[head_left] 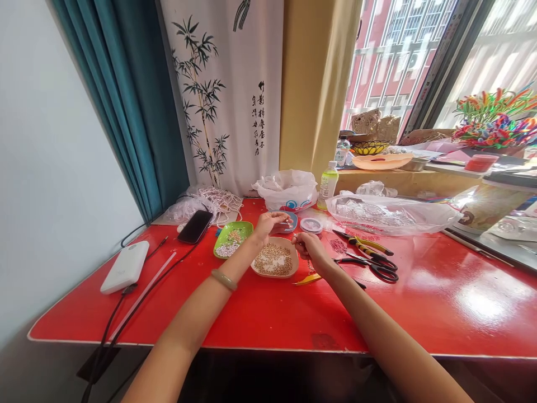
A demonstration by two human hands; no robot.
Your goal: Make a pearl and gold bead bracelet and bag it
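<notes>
Left hand (268,223): raised just above the far rim of a shallow beige dish of small gold-coloured beads (274,258); fingers curled, tips pinched together, apparently on a tiny bead or thread end, too small to tell. A pale green bangle (224,280) sits on this wrist.

Right hand (308,246): just right of the same dish, at its rim; fingers closed in a pinch aimed toward the left grip, the two well short of touching. What it pinches cannot be made out.

Glossy red table (260,313): carries everything listed.

Left of the left grip: a green leaf-shaped dish of pale beads (232,238); beyond it a black smartphone (195,226), and further out a white power bank with black cable (125,266).

Beyond the grips: a small round clear spool (311,225) and a white crumpled plastic bag (287,190).

Right of the right grip: yellow-handled pliers (364,243) and black-handled scissors (373,267), lying side by side. A yellow strip (307,279) lies just under the right wrist.
</notes>
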